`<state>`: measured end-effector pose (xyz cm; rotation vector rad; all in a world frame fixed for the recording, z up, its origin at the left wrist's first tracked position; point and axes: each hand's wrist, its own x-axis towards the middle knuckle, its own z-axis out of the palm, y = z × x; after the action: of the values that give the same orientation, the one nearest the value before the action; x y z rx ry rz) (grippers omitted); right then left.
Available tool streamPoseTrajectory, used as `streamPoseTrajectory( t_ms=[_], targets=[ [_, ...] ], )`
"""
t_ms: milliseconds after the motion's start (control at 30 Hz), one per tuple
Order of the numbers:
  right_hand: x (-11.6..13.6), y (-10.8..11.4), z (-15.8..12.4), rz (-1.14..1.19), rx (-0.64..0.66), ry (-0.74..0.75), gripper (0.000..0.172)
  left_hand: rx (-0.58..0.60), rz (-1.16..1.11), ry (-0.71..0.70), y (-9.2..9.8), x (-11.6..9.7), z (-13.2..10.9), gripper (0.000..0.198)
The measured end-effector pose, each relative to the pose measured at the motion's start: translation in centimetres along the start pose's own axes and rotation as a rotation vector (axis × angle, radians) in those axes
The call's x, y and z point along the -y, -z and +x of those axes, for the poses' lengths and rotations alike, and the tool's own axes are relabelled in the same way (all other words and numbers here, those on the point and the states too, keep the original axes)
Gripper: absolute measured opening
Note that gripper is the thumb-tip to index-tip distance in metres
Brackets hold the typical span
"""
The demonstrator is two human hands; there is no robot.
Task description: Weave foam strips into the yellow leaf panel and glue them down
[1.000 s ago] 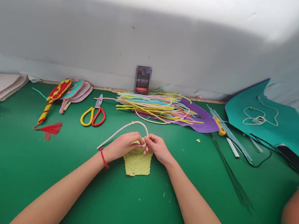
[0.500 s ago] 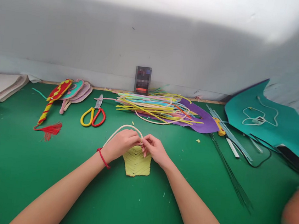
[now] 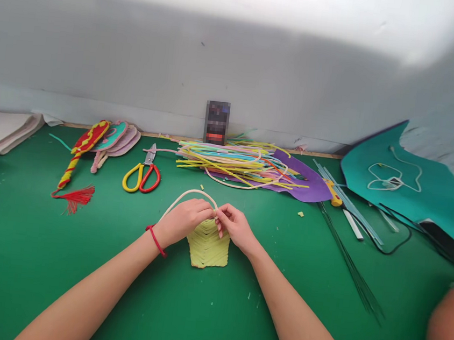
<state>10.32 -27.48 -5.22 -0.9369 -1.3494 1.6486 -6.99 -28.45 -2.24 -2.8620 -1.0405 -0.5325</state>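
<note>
A yellow ribbed piece [image 3: 207, 246] that looks made of pipe cleaners side by side lies in front of me, its top edge partly hidden by my fingers. Over my left hand [image 3: 187, 217] arcs a cream pipe cleaner [image 3: 186, 193], running down to where both hands' fingertips meet. That hand is closed, its fingers pinching at the pipe cleaner's end above the yellow piece. My right hand [image 3: 234, 226] pinches the same spot from the other side, thumb and forefinger together. The exact join between strip and piece is covered by fingers.
Beyond my hands lie scissors [image 3: 143, 175], a heap of coloured pipe cleaners [image 3: 228, 162] and purple sheet [image 3: 314, 184]. Finished fans [image 3: 92, 139] are at left. A glue gun [image 3: 333, 193], thin wires [image 3: 349, 264] and teal sheet [image 3: 399, 155] lie right. Another person's arm [image 3: 449, 334] shows at lower right.
Almost nothing differs. My left hand and wrist have shifted very slightly, with the fingertips still together at the top of the yellow piece.
</note>
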Motion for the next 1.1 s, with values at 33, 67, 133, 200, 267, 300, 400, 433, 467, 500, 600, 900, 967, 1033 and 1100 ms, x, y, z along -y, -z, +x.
streamPoseTrajectory(
  t_ms=[33, 67, 133, 200, 267, 300, 400, 433, 467, 500, 600, 900, 967, 1033, 1100],
  targets=[
    [-0.1, 0.0, 0.0, 0.007, -0.006, 0.006, 0.033, 0.003, 0.004, 0.007, 0.1, -0.1, 0.0, 0.02],
    [-0.2, -0.1, 0.0, 0.015, -0.014, 0.012, 0.033, 0.004, 0.005, 0.014, 0.1, -0.2, 0.1, 0.02],
    [-0.3, -0.2, 0.0, 0.031, -0.032, 0.024, 0.032, 0.008, 0.005, 0.025, 0.1, -0.4, 0.1, 0.019],
    [-0.5, -0.3, 0.1, 0.043, -0.048, 0.034, 0.031, 0.011, 0.013, 0.036, 0.0, -0.5, 0.1, 0.019],
    [-0.7, -0.4, 0.1, 0.05, -0.06, 0.042, 0.031, 0.022, 0.024, 0.048, 0.0, -0.5, 0.1, 0.019],
    [-0.7, -0.5, 0.1, 0.051, -0.067, 0.044, 0.031, 0.03, 0.026, 0.057, -0.1, -0.5, 0.0, 0.019],
    [-0.8, -0.6, 0.1, 0.046, -0.084, 0.036, 0.032, 0.042, -0.026, 0.103, 0.1, -0.3, 0.1, 0.02],
    [-0.7, -0.6, 0.1, 0.047, -0.097, 0.037, 0.031, 0.031, -0.076, 0.137, 0.2, -0.2, 0.2, 0.019],
    [-0.7, -0.6, 0.2, 0.054, -0.118, 0.044, 0.031, 0.008, -0.145, 0.195, 0.2, -0.2, 0.2, 0.018],
    [-0.7, -0.5, 0.2, 0.068, -0.151, 0.059, 0.03, -0.027, -0.226, 0.283, 0.3, -0.2, 0.3, 0.018],
    [-0.4, -0.4, 0.3, 0.115, -0.294, 0.111, 0.026, -0.136, -0.569, 0.631, -0.2, -0.7, 0.7, 0.023],
    [-0.6, -1.2, 0.0, 0.081, -0.378, 0.181, 0.019, -0.284, -1.27, 0.823, -2.0, -3.4, 1.9, 0.028],
    [-0.8, -1.4, -0.1, 0.07, -0.366, 0.187, 0.018, -0.307, -1.226, 0.848, -1.7, -3.4, 1.9, 0.027],
    [-0.6, -1.4, -0.1, 0.062, -0.362, 0.172, 0.019, -0.305, -1.175, 0.853, -1.5, -3.3, 1.8, 0.027],
    [-0.2, -1.0, 0.0, 0.06, -0.347, 0.146, 0.023, -0.283, -1.109, 0.826, -1.3, -3.1, 1.6, 0.028]
  ],
)
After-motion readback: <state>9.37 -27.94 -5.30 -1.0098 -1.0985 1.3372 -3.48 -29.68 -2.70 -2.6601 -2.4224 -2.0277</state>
